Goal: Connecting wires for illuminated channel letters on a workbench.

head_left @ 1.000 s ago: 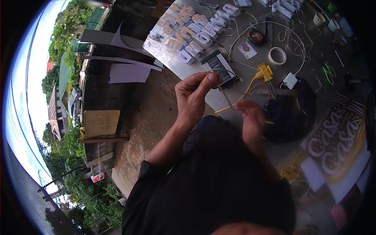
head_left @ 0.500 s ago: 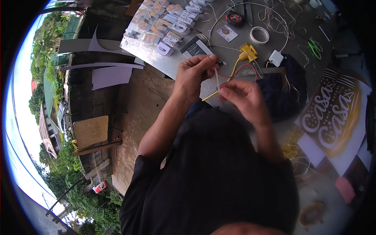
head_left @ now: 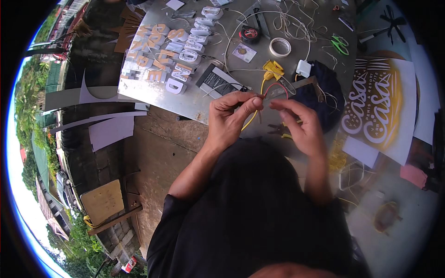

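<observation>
While the left hand has its grip pinched on a thin strip near the frame's centre, the right hand, grip open, is just beside it; upper centre, a tape roll lies on the worktop.

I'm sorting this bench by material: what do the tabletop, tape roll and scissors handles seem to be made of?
Tabletop: probably bare sheet metal, grey with bright glare near its corner.
Tape roll: likely paper masking tape, matte and cream; the core's material is unclear.
Scissors handles: probably plastic, an even bright green.
</observation>
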{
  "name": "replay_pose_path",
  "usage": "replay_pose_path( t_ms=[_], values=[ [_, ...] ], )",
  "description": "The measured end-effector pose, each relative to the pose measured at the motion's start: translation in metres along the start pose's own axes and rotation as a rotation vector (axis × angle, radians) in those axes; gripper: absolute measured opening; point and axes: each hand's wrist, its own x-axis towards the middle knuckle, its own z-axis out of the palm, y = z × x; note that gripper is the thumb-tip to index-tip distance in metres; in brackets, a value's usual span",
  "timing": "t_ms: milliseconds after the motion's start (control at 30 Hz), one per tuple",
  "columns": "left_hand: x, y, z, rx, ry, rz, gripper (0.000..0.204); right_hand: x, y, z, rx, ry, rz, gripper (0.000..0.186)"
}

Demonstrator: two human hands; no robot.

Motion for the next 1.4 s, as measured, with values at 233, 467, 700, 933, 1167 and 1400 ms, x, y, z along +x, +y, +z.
replay_pose_path(
  t_ms=[233,467,700,933,1167,1400],
  values=[
    [-0.004,0.024,-0.018,-0.138,-0.092,-0.036,0.013,0.011,-0.050,0.043,-0.116,0.200,-0.137,0.032],
    [-0.007,0.029,-0.042,-0.305,-0.105,-0.077,0.010,0.017,-0.066,0.085,0.035,0.340,-0.012,0.020],
    [-0.014,0.046,-0.062,-0.346,-0.110,-0.092,0.006,0.020,-0.078,0.095,-0.121,0.307,-0.122,0.017],
    [-0.024,0.067,-0.070,0.096,-0.146,0.308,0.008,0.018,-0.096,0.084,-0.123,0.147,-0.210,0.015],
    [-0.046,0.078,-0.041,0.415,-0.032,0.576,0.015,0.010,-0.090,0.051,-0.025,-0.037,-0.344,0.021],
    [-0.069,0.084,-0.003,0.568,0.042,0.569,0.016,-0.003,-0.074,0.028,-0.004,-0.047,-0.541,0.027]
  ],
)
